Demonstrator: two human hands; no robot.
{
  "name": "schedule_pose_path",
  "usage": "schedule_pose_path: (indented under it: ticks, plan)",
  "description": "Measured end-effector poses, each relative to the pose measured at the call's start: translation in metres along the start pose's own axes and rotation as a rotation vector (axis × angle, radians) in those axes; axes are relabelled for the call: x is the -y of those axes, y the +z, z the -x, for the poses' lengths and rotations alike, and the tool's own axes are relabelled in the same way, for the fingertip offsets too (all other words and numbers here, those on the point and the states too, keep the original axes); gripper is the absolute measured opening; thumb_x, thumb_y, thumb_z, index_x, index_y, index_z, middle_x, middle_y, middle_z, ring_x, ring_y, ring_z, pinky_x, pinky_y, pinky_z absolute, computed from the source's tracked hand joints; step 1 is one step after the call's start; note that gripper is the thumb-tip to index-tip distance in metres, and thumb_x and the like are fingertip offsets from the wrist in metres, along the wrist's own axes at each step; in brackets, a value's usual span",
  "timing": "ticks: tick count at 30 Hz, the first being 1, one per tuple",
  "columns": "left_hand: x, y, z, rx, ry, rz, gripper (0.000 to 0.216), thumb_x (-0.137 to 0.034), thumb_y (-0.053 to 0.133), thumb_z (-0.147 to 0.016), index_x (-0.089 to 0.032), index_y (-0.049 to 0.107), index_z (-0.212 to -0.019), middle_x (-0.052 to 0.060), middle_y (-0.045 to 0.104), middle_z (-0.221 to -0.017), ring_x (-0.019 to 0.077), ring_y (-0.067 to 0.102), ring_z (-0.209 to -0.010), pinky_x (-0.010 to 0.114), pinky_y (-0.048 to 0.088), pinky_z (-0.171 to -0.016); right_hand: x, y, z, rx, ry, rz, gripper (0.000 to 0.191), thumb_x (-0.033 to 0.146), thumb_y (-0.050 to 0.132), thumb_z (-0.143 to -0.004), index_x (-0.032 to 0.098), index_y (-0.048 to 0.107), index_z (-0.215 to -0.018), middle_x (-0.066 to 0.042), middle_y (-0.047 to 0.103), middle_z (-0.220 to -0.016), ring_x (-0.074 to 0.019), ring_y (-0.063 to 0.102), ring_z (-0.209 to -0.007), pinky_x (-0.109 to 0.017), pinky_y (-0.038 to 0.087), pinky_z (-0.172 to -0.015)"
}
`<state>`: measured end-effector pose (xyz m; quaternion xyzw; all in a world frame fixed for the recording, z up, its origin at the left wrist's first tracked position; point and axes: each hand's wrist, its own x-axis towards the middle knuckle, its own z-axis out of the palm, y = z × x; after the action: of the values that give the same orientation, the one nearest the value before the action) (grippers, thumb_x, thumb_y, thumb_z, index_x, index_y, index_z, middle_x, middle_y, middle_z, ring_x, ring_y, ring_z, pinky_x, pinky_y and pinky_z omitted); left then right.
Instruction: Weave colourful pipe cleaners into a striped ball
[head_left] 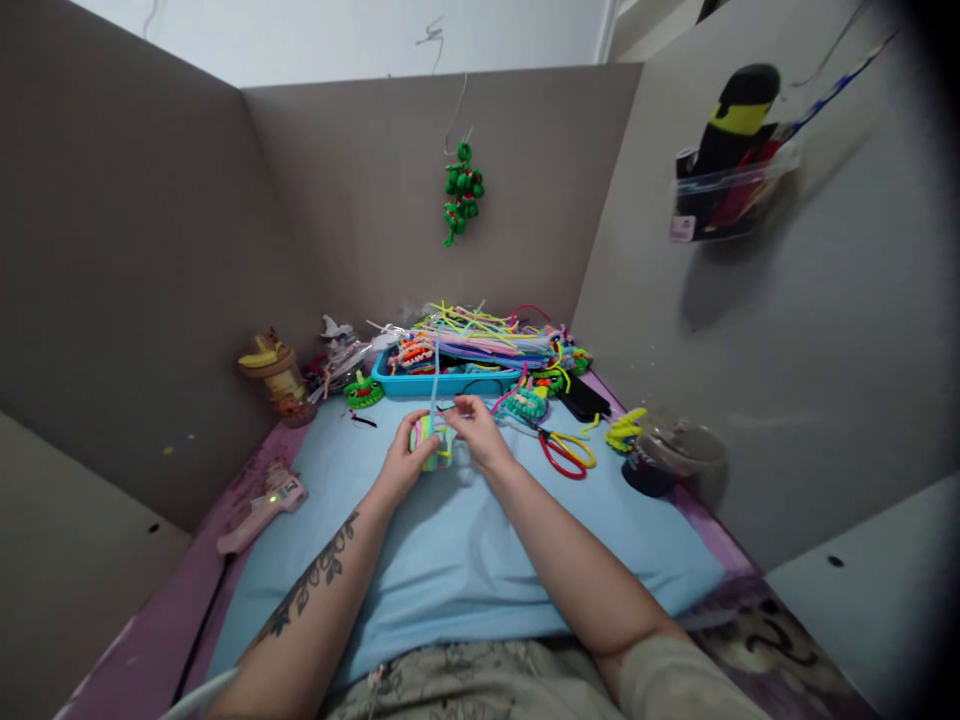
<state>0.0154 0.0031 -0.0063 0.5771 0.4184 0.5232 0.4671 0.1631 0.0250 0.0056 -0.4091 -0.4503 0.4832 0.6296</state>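
My left hand (401, 465) is curled around a small multicoloured pipe-cleaner piece (429, 441) with pink, green and yellow bands, held just above the light blue cloth (450, 540). My right hand (480, 430) pinches a light blue pipe cleaner (435, 375) that rises from the piece toward the tray. Both hands meet over the middle of the cloth.
A blue tray (442, 383) heaped with coloured pipe cleaners stands at the back. Red-handled scissors (564, 452), a dark bowl (660, 462), a pink glue gun (262, 505) and a jar (279, 380) lie around. Grey partition walls enclose the desk; a green figure (463, 195) hangs from a hook.
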Motion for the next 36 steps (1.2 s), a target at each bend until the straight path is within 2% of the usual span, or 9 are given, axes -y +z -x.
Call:
schedule_pose_path:
  ticks: [3, 6, 9, 12, 17, 21, 24, 30, 36]
  plan:
    - [-0.004, -0.002, 0.002, 0.104, -0.135, 0.126, 0.058, -0.043, 0.066, -0.073, -0.027, 0.045, -0.124, 0.004, 0.058, -0.105, 0.0184, 0.059, -0.078, 0.031, 0.054, -0.062, 0.011, -0.022, -0.012, -0.09, -0.302, 0.298, 0.024, 0.03, 0.058, -0.076, 0.022, 0.059, -0.1, -0.004, 0.053, -0.094, -0.0153, 0.051, -0.078, -0.03, 0.047, -0.074]
    - [-0.009, -0.005, 0.006, 0.251, -0.217, 0.215, 0.062, -0.04, 0.069, -0.071, -0.027, 0.044, -0.126, 0.005, 0.06, -0.105, 0.0195, 0.061, -0.077, 0.03, 0.054, -0.06, 0.019, -0.046, -0.022, -0.101, -0.559, 0.666, 0.038, 0.017, 0.049, -0.08, 0.026, 0.058, -0.116, -0.007, 0.047, -0.102, -0.0193, 0.051, -0.092, -0.038, 0.043, -0.09]
    - [-0.011, -0.007, 0.009, 0.373, -0.228, 0.254, 0.061, -0.037, 0.072, -0.067, -0.026, 0.049, -0.123, 0.006, 0.062, -0.108, 0.0232, 0.063, -0.083, 0.032, 0.054, -0.065, 0.018, -0.06, -0.03, -0.111, -0.665, 0.87, 0.049, 0.012, 0.048, -0.079, 0.028, 0.054, -0.126, -0.008, 0.042, -0.105, -0.0214, 0.049, -0.098, -0.04, 0.042, -0.093]
    - [-0.011, -0.009, 0.012, 0.45, -0.227, 0.261, 0.061, -0.037, 0.073, -0.066, -0.025, 0.052, -0.121, 0.007, 0.062, -0.112, 0.0263, 0.063, -0.09, 0.033, 0.053, -0.07, 0.014, -0.065, -0.036, -0.134, -0.675, 0.938, 0.046, 0.011, 0.049, -0.078, 0.029, 0.06, -0.119, -0.008, 0.041, -0.104, -0.0212, 0.049, -0.095, -0.04, 0.044, -0.09]
    - [-0.012, -0.012, 0.01, 0.448, -0.151, 0.147, 0.059, -0.042, 0.068, -0.071, -0.025, 0.05, -0.124, 0.008, 0.061, -0.114, 0.0261, 0.061, -0.095, 0.035, 0.052, -0.075, 0.011, -0.069, -0.04, -0.184, -0.682, 0.915, 0.027, 0.016, 0.048, -0.082, 0.023, 0.071, -0.095, -0.009, 0.045, -0.101, -0.021, 0.051, -0.091, -0.044, 0.041, -0.093]
    - [-0.014, -0.014, 0.004, 0.233, 0.174, -0.254, 0.051, -0.038, 0.066, -0.072, -0.023, 0.055, -0.12, 0.008, 0.055, -0.121, 0.0275, 0.052, -0.112, 0.042, 0.042, -0.097, 0.019, -0.068, -0.034, -0.247, -0.7, 0.819, 0.025, 0.019, 0.046, -0.084, 0.021, 0.071, -0.09, -0.01, 0.048, -0.103, -0.022, 0.052, -0.094, -0.041, 0.043, -0.09]
    - [-0.012, -0.016, 0.001, 0.11, 0.387, -0.501, 0.051, -0.033, 0.066, -0.072, -0.023, 0.055, -0.121, 0.01, 0.046, -0.13, 0.0282, 0.041, -0.124, 0.044, 0.032, -0.107, 0.029, -0.058, -0.02, -0.197, -0.713, 0.696, 0.024, 0.021, 0.046, -0.085, 0.023, 0.07, -0.09, -0.008, 0.054, -0.095, -0.0209, 0.055, -0.09, -0.039, 0.045, -0.086]
    - [-0.008, -0.019, 0.001, 0.037, 0.463, -0.719, 0.056, -0.03, 0.063, -0.075, -0.027, 0.048, -0.129, 0.01, 0.034, -0.137, 0.0285, 0.036, -0.128, 0.045, 0.032, -0.107, 0.043, -0.029, 0.012, -0.025, -0.695, 0.385, 0.019, 0.022, 0.051, -0.083, 0.028, 0.068, -0.089, -0.005, 0.064, -0.088, -0.0213, 0.059, -0.087, -0.039, 0.046, -0.083]
    - [-0.009, -0.02, 0.002, 0.056, 0.52, -0.792, 0.057, -0.029, 0.062, -0.076, -0.027, 0.046, -0.131, 0.011, 0.032, -0.138, 0.029, 0.034, -0.129, 0.046, 0.031, -0.107, 0.042, -0.021, 0.015, 0.069, -0.539, 0.292, 0.013, 0.029, 0.055, -0.083, 0.025, 0.068, -0.084, -0.003, 0.067, -0.078, -0.0184, 0.06, -0.074, -0.033, 0.046, -0.072]
